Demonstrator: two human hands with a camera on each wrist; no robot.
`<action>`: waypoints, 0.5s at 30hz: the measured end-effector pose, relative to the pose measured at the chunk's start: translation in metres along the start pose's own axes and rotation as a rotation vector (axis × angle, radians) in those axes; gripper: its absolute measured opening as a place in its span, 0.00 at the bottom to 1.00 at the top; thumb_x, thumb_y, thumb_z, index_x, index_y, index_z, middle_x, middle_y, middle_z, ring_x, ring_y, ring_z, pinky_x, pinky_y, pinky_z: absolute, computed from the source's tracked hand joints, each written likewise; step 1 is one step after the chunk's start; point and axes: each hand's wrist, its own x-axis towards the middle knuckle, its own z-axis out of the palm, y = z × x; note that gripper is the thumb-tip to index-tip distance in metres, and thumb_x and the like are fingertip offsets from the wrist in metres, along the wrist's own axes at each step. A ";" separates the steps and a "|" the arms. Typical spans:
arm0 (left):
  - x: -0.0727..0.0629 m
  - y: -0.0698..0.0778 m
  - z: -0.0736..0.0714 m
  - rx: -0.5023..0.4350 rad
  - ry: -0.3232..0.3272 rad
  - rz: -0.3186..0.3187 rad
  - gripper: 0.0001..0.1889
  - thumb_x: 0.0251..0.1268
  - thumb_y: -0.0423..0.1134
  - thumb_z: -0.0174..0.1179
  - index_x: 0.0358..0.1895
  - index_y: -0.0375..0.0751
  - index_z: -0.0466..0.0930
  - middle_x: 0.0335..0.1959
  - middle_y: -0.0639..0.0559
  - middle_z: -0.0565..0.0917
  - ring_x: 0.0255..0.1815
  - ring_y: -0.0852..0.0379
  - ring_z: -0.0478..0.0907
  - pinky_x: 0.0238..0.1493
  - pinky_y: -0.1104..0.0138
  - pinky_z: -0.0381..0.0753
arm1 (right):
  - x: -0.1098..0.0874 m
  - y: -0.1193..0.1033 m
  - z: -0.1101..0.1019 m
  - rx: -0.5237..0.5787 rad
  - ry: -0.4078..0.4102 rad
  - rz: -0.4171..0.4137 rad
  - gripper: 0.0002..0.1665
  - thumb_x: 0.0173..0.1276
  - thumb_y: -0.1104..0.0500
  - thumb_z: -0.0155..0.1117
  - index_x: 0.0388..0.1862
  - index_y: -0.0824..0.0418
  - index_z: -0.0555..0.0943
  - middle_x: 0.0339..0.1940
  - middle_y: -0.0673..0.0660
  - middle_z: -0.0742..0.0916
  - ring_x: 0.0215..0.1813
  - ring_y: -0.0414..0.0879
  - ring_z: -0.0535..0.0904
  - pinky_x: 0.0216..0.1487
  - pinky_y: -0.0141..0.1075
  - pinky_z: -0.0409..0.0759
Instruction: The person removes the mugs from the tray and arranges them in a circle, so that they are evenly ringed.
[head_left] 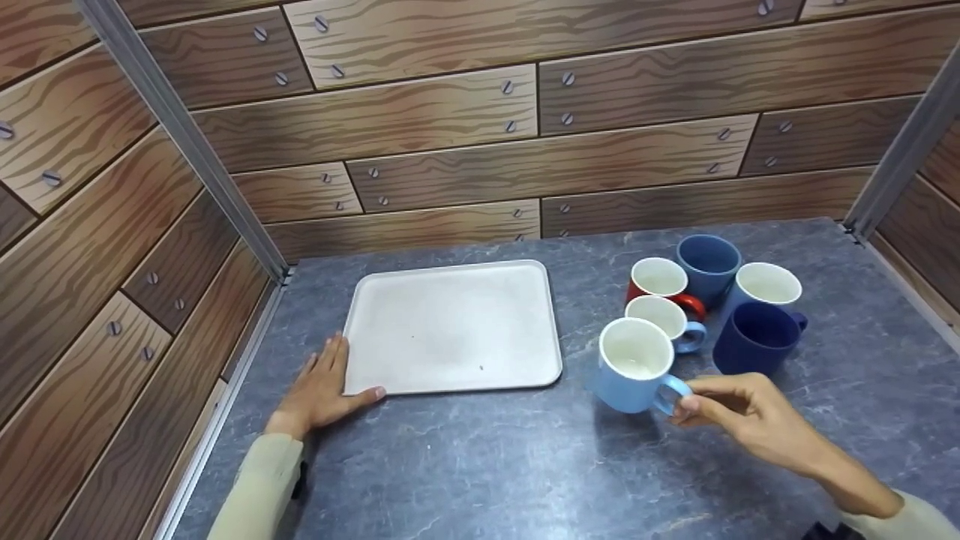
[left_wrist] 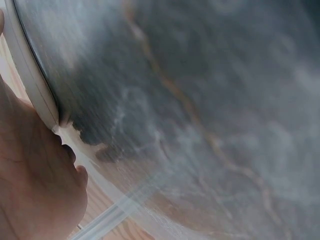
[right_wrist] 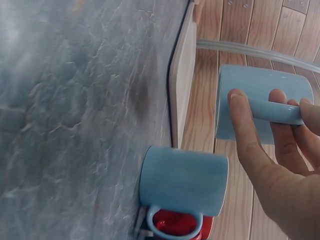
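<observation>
My right hand [head_left: 757,427] pinches the handle of a light blue mug [head_left: 626,388] with a white inside. The mug is upright and raised off the table; the right wrist view shows a gap beneath it. Just behind it stands another light blue mug [right_wrist: 182,180], its handle turned right. At the near left corner of a pale rectangular tray [head_left: 450,330], my left hand [head_left: 319,390] lies with fingers straight along the left edge and thumb at the front edge. The tray holds nothing but a few small specks.
Grouped at the right are a red mug [head_left: 658,277], a medium blue mug [head_left: 709,266], a blue mug with a white inside [head_left: 766,283] and a dark blue mug [head_left: 756,341]. Wood-patterned walls [head_left: 450,127] enclose the grey marbled table [head_left: 487,465].
</observation>
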 end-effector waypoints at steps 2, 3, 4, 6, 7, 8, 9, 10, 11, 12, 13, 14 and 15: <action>0.000 0.001 0.000 -0.003 0.002 0.002 0.67 0.64 0.80 0.56 0.86 0.27 0.41 0.89 0.33 0.42 0.90 0.35 0.40 0.89 0.41 0.41 | -0.005 0.001 -0.003 0.006 0.000 -0.003 0.15 0.78 0.80 0.52 0.57 0.84 0.81 0.50 0.64 0.93 0.48 0.50 0.93 0.50 0.46 0.92; 0.000 0.001 0.000 -0.003 0.003 0.004 0.67 0.65 0.80 0.56 0.86 0.27 0.41 0.89 0.33 0.43 0.90 0.35 0.40 0.89 0.41 0.41 | -0.008 0.003 -0.006 0.010 -0.001 -0.008 0.15 0.77 0.81 0.51 0.57 0.84 0.81 0.50 0.63 0.93 0.49 0.49 0.93 0.50 0.46 0.92; 0.000 0.001 0.000 -0.005 0.004 0.007 0.67 0.65 0.79 0.57 0.86 0.27 0.41 0.89 0.33 0.43 0.90 0.35 0.40 0.89 0.41 0.41 | -0.011 0.005 -0.008 0.011 -0.003 -0.015 0.15 0.77 0.82 0.50 0.56 0.84 0.81 0.50 0.63 0.93 0.49 0.49 0.93 0.50 0.45 0.92; -0.001 0.002 0.000 -0.005 0.005 0.010 0.67 0.65 0.79 0.57 0.86 0.27 0.41 0.89 0.33 0.43 0.90 0.35 0.41 0.89 0.41 0.41 | -0.018 0.008 -0.015 0.016 -0.008 -0.025 0.16 0.77 0.83 0.49 0.56 0.84 0.80 0.50 0.61 0.93 0.49 0.50 0.93 0.51 0.45 0.92; -0.001 0.002 0.000 -0.007 0.005 0.010 0.67 0.65 0.79 0.57 0.86 0.27 0.41 0.89 0.33 0.43 0.90 0.35 0.41 0.89 0.41 0.41 | -0.021 0.011 -0.018 0.023 -0.013 -0.032 0.16 0.76 0.84 0.48 0.56 0.85 0.80 0.50 0.62 0.93 0.50 0.51 0.93 0.51 0.44 0.92; -0.001 0.002 -0.001 -0.008 0.006 0.011 0.67 0.65 0.79 0.57 0.86 0.27 0.41 0.89 0.32 0.43 0.90 0.35 0.41 0.89 0.40 0.41 | -0.024 0.014 -0.022 0.030 -0.016 -0.041 0.17 0.76 0.85 0.48 0.57 0.85 0.79 0.50 0.63 0.93 0.50 0.51 0.93 0.51 0.44 0.92; -0.002 0.002 -0.001 -0.006 0.007 0.011 0.67 0.65 0.79 0.57 0.86 0.27 0.41 0.89 0.32 0.43 0.90 0.35 0.41 0.89 0.40 0.41 | -0.028 0.016 -0.026 0.032 -0.019 -0.046 0.18 0.75 0.85 0.47 0.57 0.85 0.79 0.50 0.63 0.92 0.50 0.51 0.93 0.51 0.44 0.92; -0.002 0.002 -0.001 -0.005 0.007 0.011 0.67 0.65 0.79 0.57 0.86 0.27 0.42 0.89 0.32 0.43 0.90 0.35 0.41 0.88 0.40 0.41 | -0.031 0.018 -0.030 0.029 -0.020 -0.047 0.18 0.75 0.86 0.47 0.58 0.85 0.79 0.51 0.63 0.92 0.50 0.51 0.93 0.52 0.43 0.92; -0.002 0.002 -0.002 -0.003 0.007 0.010 0.66 0.65 0.79 0.56 0.86 0.26 0.42 0.89 0.32 0.43 0.90 0.34 0.41 0.88 0.40 0.41 | -0.035 0.020 -0.034 0.029 -0.018 -0.044 0.19 0.75 0.86 0.46 0.59 0.86 0.78 0.51 0.64 0.92 0.51 0.50 0.93 0.52 0.43 0.92; -0.002 0.003 -0.002 -0.002 0.006 0.009 0.67 0.65 0.79 0.56 0.86 0.26 0.42 0.89 0.32 0.43 0.90 0.34 0.41 0.89 0.41 0.41 | -0.038 0.022 -0.038 0.025 -0.013 -0.039 0.19 0.75 0.86 0.46 0.59 0.86 0.78 0.51 0.64 0.92 0.51 0.50 0.93 0.52 0.43 0.91; -0.002 0.003 -0.003 -0.001 0.005 0.008 0.67 0.65 0.79 0.56 0.86 0.26 0.42 0.89 0.32 0.44 0.90 0.34 0.41 0.89 0.41 0.41 | -0.041 0.023 -0.041 0.025 -0.006 -0.034 0.19 0.75 0.86 0.46 0.59 0.86 0.77 0.50 0.65 0.92 0.51 0.50 0.93 0.53 0.43 0.91; -0.002 0.003 -0.003 0.000 0.005 0.008 0.67 0.65 0.79 0.56 0.86 0.26 0.42 0.89 0.32 0.44 0.90 0.34 0.41 0.89 0.41 0.41 | -0.044 0.025 -0.044 0.020 0.004 -0.024 0.19 0.75 0.85 0.46 0.59 0.87 0.77 0.50 0.64 0.92 0.51 0.50 0.93 0.53 0.42 0.91; -0.002 0.003 -0.003 -0.001 0.005 0.008 0.67 0.65 0.79 0.56 0.86 0.26 0.42 0.89 0.32 0.43 0.90 0.34 0.41 0.89 0.41 0.41 | -0.047 0.026 -0.046 0.008 0.016 -0.011 0.18 0.76 0.85 0.46 0.59 0.87 0.77 0.49 0.63 0.92 0.51 0.49 0.93 0.53 0.42 0.91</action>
